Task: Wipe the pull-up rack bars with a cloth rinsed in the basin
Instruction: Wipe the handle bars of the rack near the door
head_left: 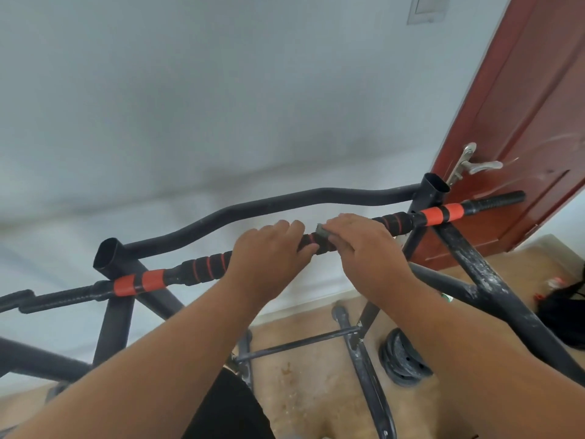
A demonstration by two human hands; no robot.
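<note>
The pull-up rack's top bar [202,267] runs from lower left to upper right, black with red-striped foam grips and orange bands. My left hand [269,255] is wrapped around the bar near its middle. Just to its right, my right hand [364,245] presses a small grey cloth [323,231] against the foam grip; only a corner of the cloth shows between my fingers. A curved black rear bar [285,202] arcs behind both hands. No basin is in view.
A red-brown door [522,122] with a metal handle [474,166] stands at the right, close to the bar's end. Below are the rack's paint-flecked legs [493,299], a cross rod [300,343], stacked weight plates [402,359] and a dark bag [566,312] on the tan floor.
</note>
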